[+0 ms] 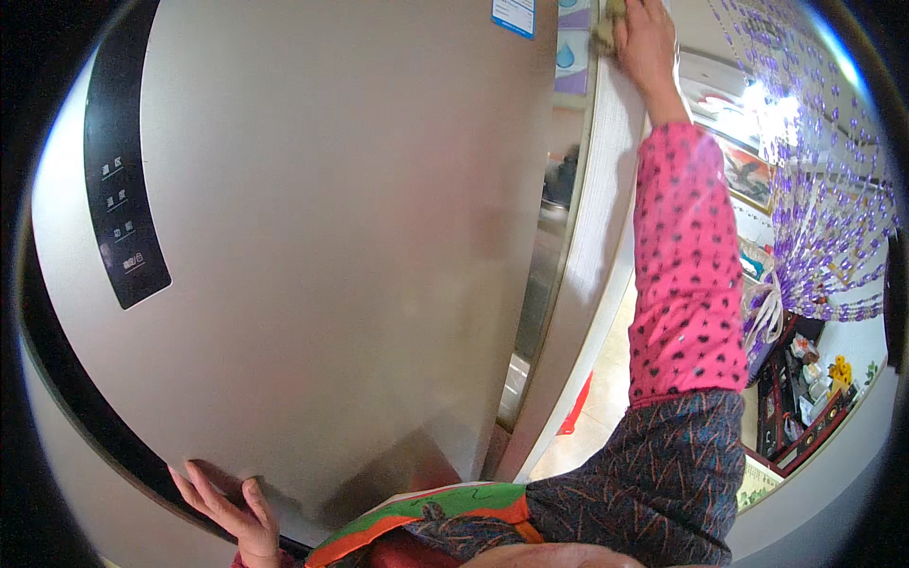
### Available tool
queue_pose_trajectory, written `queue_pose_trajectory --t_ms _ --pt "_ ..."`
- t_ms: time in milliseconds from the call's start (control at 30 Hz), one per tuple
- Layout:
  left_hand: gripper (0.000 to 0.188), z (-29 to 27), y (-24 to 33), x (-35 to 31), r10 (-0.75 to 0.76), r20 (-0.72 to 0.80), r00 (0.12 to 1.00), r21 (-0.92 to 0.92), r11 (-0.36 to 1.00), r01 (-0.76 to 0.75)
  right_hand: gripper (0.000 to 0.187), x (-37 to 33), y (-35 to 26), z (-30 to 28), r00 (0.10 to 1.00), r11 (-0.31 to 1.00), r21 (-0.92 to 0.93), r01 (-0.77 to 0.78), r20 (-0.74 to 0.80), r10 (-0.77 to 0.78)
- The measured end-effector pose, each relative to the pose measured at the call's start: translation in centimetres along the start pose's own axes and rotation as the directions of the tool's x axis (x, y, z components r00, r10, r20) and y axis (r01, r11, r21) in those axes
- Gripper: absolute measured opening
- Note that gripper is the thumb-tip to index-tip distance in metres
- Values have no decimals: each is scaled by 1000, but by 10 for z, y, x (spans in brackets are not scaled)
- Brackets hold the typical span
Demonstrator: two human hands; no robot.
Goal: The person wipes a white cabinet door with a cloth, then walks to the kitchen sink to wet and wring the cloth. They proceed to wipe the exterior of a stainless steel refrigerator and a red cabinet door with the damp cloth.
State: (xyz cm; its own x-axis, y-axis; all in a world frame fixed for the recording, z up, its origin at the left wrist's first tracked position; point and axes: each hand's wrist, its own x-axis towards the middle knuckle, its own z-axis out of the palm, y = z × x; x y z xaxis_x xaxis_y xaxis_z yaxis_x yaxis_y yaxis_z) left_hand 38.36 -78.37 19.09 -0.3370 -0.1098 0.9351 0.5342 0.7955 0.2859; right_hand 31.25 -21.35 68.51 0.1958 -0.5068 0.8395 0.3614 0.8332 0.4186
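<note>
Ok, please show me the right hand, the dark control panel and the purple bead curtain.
Right hand (649, 45), head view: its back.
Dark control panel (115, 142), head view: its middle.
Purple bead curtain (810, 270), head view: gathered strands.

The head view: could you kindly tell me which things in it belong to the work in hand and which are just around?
With the hands:
- yellowish cloth or sponge, in the right hand
- white door frame, beside it
- silver refrigerator door, left hand at its lower edge

Just around:
- purple bead curtain
- framed picture
- yellow flowers
</note>
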Motion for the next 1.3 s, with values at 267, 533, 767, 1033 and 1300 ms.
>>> queue_pose_trajectory --t_ms 267,533,767,1033,1300 --pt "66 -5 -1 3 25 -26 999 32 999 -25 42 16 -9 -7 998 988 142 -62 -24 66" --pt "66 -6 5 5 18 15 1000 98 995 -20 45 -136 -89 -94 934 918 218 -331 217 285" --pt "66 -10 3 6 76 29 997 161 984 -80 49 -194 -125 -128 892 877 240 -416 293 343" --pt "67 -12 5 5 46 42 998 216 975 -54 44 -86 -40 -38 977 907 378 -186 -31 213" --pt "65 -8 8 6 -5 18 1000 149 989 2 45 -13 -4 -3 982 970 233 -69 -157 107"
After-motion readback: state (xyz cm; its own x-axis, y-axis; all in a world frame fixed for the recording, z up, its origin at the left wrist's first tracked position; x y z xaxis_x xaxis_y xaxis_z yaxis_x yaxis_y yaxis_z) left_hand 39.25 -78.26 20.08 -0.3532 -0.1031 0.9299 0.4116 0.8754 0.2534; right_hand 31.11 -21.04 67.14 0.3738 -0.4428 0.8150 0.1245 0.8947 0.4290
